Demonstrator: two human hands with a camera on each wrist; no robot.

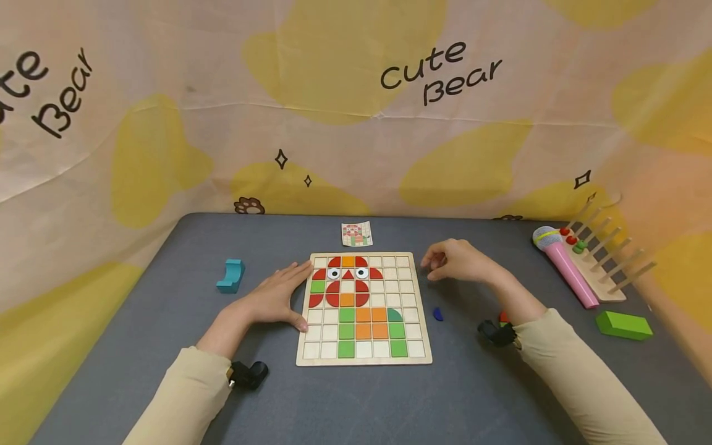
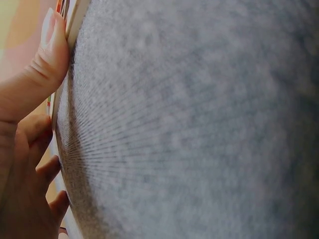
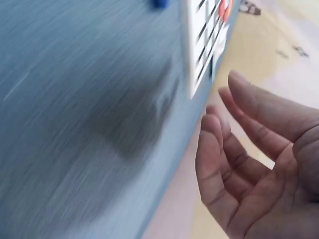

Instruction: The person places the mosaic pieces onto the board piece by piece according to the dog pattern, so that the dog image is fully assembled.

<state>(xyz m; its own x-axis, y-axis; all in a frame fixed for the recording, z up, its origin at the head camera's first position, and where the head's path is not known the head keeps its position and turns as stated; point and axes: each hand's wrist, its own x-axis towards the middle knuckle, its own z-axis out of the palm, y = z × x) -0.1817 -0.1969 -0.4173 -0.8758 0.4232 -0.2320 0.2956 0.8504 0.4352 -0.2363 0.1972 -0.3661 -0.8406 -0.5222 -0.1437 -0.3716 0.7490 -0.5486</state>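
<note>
A square wooden grid board (image 1: 328, 349) lies in the middle of the table, holding red, orange and green tiles and two eye tiles. My left hand (image 1: 271, 298) rests along its left edge with fingers extended; the thumb (image 2: 47, 57) touches the rim in the left wrist view. Just off the board's upper right corner hovers my right hand (image 1: 458, 259). Its fingers (image 3: 210, 159) are loosely bent and hold nothing. A small dark blue piece (image 1: 438, 314) lies right of the board. Near the right wrist a red piece (image 1: 503, 316) is partly hidden.
Behind the board lies a small picture card (image 1: 356, 234). At left sits a teal curved block (image 1: 230, 276). On the right are a pink toy microphone (image 1: 570, 269), a wooden peg rack (image 1: 606, 281) with red and green beads, and a green block (image 1: 624, 326). A printed cloth hangs behind.
</note>
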